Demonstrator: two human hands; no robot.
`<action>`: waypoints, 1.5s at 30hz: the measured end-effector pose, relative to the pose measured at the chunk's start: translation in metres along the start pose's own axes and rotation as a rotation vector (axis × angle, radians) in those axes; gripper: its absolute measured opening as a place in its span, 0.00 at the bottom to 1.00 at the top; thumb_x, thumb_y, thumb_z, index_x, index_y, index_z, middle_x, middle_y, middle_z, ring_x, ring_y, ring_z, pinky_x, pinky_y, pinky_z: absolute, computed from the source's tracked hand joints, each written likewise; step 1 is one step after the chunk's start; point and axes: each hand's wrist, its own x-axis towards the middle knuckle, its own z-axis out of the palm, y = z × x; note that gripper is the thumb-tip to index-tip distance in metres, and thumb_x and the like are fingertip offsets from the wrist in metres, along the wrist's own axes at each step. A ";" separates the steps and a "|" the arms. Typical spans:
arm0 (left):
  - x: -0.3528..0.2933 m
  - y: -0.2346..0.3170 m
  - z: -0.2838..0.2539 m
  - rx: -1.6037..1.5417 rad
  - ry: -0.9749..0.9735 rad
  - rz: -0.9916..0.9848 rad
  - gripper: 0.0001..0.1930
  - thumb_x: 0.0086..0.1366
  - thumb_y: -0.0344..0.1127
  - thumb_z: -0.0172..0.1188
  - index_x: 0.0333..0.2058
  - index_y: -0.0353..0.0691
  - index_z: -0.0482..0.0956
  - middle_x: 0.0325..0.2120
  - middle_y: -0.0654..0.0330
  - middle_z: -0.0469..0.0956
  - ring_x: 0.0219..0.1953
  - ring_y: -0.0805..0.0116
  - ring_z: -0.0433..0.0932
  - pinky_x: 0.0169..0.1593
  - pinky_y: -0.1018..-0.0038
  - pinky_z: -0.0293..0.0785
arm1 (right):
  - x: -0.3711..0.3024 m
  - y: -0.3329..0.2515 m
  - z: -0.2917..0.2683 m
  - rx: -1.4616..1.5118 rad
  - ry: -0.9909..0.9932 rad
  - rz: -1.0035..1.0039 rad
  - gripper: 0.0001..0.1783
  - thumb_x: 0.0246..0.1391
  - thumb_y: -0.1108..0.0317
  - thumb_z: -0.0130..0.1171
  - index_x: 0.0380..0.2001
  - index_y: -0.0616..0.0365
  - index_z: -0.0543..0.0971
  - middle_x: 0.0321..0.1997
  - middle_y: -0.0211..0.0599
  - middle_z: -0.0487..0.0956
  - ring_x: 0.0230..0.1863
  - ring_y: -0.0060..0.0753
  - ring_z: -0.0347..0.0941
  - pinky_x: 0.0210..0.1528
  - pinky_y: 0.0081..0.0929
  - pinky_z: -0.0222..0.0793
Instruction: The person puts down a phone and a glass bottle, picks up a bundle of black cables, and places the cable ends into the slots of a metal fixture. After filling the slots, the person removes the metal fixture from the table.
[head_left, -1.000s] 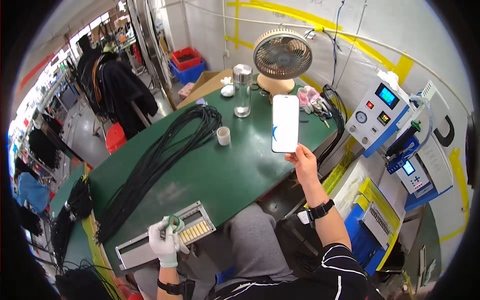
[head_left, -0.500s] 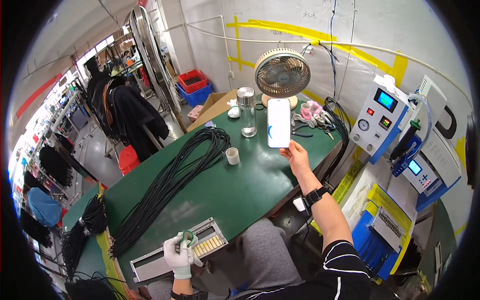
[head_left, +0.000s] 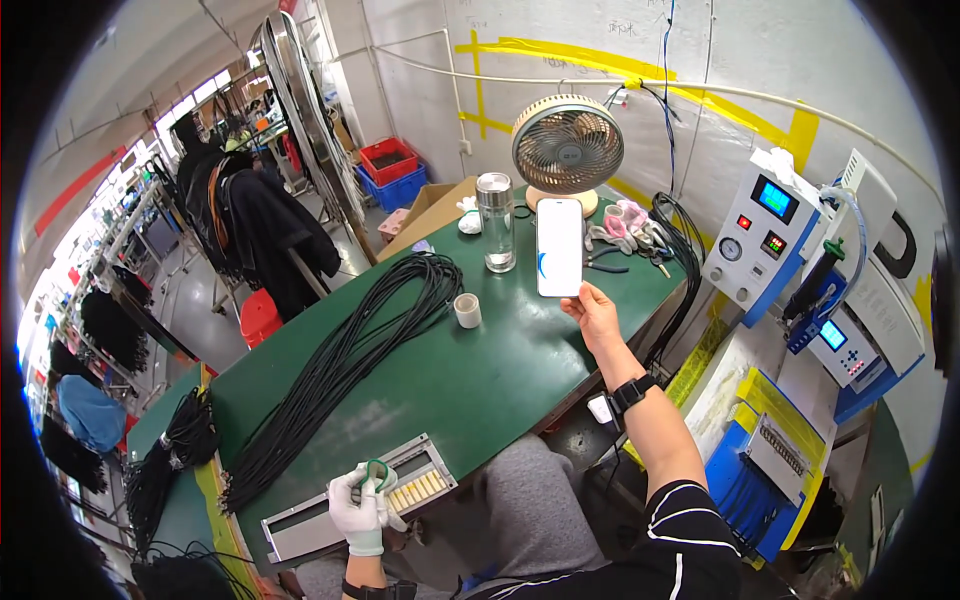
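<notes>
Bare, my right hand (head_left: 597, 318) pinches the lower edge of an upright smartphone (head_left: 559, 248) with a mostly white, lit screen. My left hand (head_left: 355, 515), in a white knit glove, is closed around what looks like a second white glove (head_left: 377, 474), its green-edged cuff opening showing above the fingers. Below that hand lies a grey metal frame tray (head_left: 300, 540) at the table's front edge. A row of small yellowish pieces (head_left: 418, 490) sits in the tray's right part. Part of the tray is hidden by my left hand.
On the green table (head_left: 400, 375) lie a long bundle of black cables (head_left: 345, 370), a white tape roll (head_left: 467, 310), a glass bottle (head_left: 496, 225), a fan (head_left: 567, 145) and pliers (head_left: 605, 266). A machine with displays (head_left: 760, 235) stands right; another cable bundle (head_left: 180, 440) lies left.
Both hands hold the same things as before. The whole view has shifted very slightly; nothing else has visibly moved.
</notes>
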 end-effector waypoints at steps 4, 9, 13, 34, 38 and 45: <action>0.001 -0.004 -0.003 0.079 0.007 0.021 0.09 0.55 0.22 0.63 0.36 0.35 0.80 0.34 0.57 0.76 0.35 0.66 0.76 0.40 0.75 0.73 | 0.004 0.003 0.005 0.002 -0.002 0.006 0.18 0.64 0.60 0.57 0.49 0.63 0.78 0.39 0.36 0.83 0.36 0.30 0.80 0.43 0.31 0.78; -0.002 0.011 -0.008 -0.009 0.072 0.006 0.10 0.55 0.25 0.65 0.37 0.37 0.81 0.32 0.57 0.78 0.36 0.64 0.79 0.40 0.73 0.75 | 0.012 0.008 0.004 -0.212 -0.066 0.024 0.15 0.62 0.64 0.56 0.44 0.66 0.79 0.35 0.33 0.81 0.30 0.24 0.76 0.35 0.24 0.72; 0.006 0.012 0.006 0.016 -0.009 0.116 0.09 0.57 0.29 0.66 0.37 0.39 0.82 0.34 0.58 0.80 0.35 0.66 0.80 0.39 0.72 0.76 | 0.035 -0.033 -0.070 -0.321 -0.002 0.184 0.14 0.65 0.61 0.55 0.41 0.63 0.77 0.28 0.27 0.77 0.26 0.20 0.71 0.27 0.21 0.69; -0.001 0.011 -0.007 0.055 -0.056 0.004 0.11 0.59 0.30 0.64 0.42 0.41 0.82 0.38 0.59 0.81 0.41 0.63 0.79 0.44 0.71 0.77 | 0.121 0.004 -0.026 -2.108 0.026 -0.235 0.28 0.46 0.54 0.68 0.48 0.57 0.77 0.46 0.45 0.79 0.48 0.52 0.73 0.46 0.51 0.72; -0.002 0.013 -0.008 0.020 -0.033 0.024 0.11 0.59 0.31 0.64 0.42 0.41 0.82 0.38 0.58 0.81 0.41 0.62 0.80 0.45 0.71 0.77 | 0.129 0.023 -0.019 -1.992 -0.045 -0.266 0.45 0.35 0.50 0.73 0.59 0.52 0.71 0.53 0.45 0.76 0.57 0.56 0.68 0.53 0.55 0.67; 0.000 0.016 -0.010 0.054 -0.059 -0.015 0.11 0.59 0.31 0.64 0.42 0.41 0.82 0.38 0.58 0.81 0.41 0.62 0.80 0.45 0.70 0.77 | 0.145 0.027 -0.020 -1.924 0.016 -0.207 0.54 0.27 0.51 0.75 0.63 0.49 0.65 0.55 0.45 0.74 0.58 0.56 0.67 0.55 0.55 0.66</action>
